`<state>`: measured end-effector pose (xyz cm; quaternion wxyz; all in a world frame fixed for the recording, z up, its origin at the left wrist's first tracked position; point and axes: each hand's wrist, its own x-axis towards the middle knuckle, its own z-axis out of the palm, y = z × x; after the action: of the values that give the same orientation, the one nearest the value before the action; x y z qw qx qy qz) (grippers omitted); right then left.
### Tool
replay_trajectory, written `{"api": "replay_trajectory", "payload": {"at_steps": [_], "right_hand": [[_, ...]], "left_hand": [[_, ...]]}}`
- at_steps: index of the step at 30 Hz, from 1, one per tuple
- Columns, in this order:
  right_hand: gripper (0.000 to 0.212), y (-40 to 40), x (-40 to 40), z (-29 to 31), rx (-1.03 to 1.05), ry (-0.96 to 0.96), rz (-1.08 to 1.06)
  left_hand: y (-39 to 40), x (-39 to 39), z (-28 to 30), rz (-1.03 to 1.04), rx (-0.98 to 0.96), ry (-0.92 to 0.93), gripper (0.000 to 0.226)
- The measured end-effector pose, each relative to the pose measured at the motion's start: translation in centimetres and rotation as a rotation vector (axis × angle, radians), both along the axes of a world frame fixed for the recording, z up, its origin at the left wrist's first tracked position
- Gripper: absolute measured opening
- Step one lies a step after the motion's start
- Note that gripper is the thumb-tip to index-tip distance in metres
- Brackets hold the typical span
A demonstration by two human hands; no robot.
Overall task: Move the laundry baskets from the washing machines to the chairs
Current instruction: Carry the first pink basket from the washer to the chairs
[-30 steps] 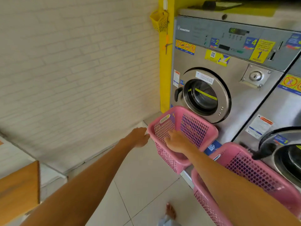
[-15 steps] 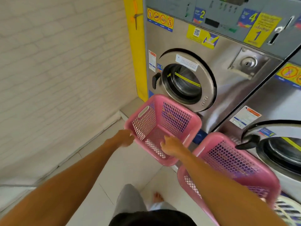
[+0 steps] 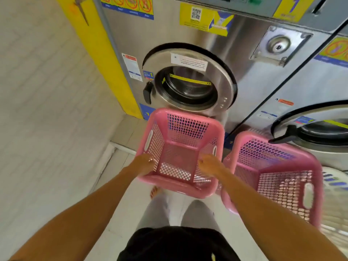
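An empty pink mesh laundry basket (image 3: 180,132) sits in front of the left washing machine (image 3: 188,53), below its round door. My left hand (image 3: 144,163) grips the basket's left rim near the front corner. On the right rim, my right hand (image 3: 210,164) is closed over the edge. A second pink basket (image 3: 278,166) stands just to the right, under the door of the neighbouring machine (image 3: 320,87). No chairs are in view.
A white brick wall (image 3: 47,110) runs along the left, with a yellow pillar (image 3: 101,53) at the corner. A white-and-blue basket (image 3: 335,185) shows at the right edge. My legs and a bare foot (image 3: 154,192) stand on the white tiled floor.
I have stepped closer and the view has tipped down. Both hands went from reaching the left basket to closing on its two side rims; the basket now looks nearer to me.
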<state>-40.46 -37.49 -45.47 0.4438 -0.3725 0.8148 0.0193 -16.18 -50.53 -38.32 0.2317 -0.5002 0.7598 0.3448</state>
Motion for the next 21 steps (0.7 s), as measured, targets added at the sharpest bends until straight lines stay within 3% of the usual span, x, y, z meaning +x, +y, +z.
{"api": "replay_trajectory", "payload": {"at_steps": [8,12,16,21], "right_hand": [[0.063,0.2,0.6,0.2,-0.028,0.070,-0.214],[0.075,0.6,-0.6,-1.4,0.004,0.083,-0.312],[0.080,1.3,-1.4,-2.1,0.025,0.071,-0.375],[0.082,1.1,-2.7,-5.3,-0.023,0.039,-0.448]], "left_hand": [[-4.2,-0.4,-2.5,-0.051,0.105,0.024,0.044],[-6.4,-1.1,-4.2,0.007,0.138,0.067,0.064],[-8.9,-1.7,-6.9,-0.010,0.025,0.080,0.080],[-9.5,-3.3,-10.7,0.039,-0.147,0.070,0.080]]}}
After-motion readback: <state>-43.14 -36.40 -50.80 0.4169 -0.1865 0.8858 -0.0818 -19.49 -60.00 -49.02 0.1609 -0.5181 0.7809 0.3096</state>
